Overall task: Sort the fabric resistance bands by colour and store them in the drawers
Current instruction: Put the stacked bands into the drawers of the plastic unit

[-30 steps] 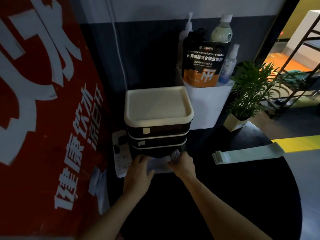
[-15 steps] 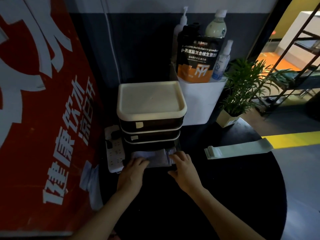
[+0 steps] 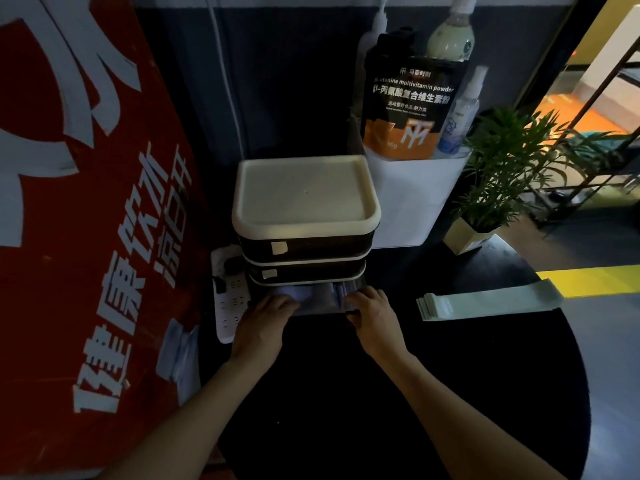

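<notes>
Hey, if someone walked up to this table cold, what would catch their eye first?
Probably the big red banner with white characters filling the left side. Next, the cream-topped stack of dark drawers at centre, where the left hand and right hand rest on pale folded bands in the open bottom drawer.

Bottom drawer (image 3: 304, 299): found pulled out further than one second before, with more of the pale folded bands (image 3: 317, 295) exposed inside. Left hand (image 3: 263, 322): moved from over the bands to the drawer's left front corner. Right hand (image 3: 372, 317): shifted off the bands to the right front corner, fingers laid at the drawer's edge.
</notes>
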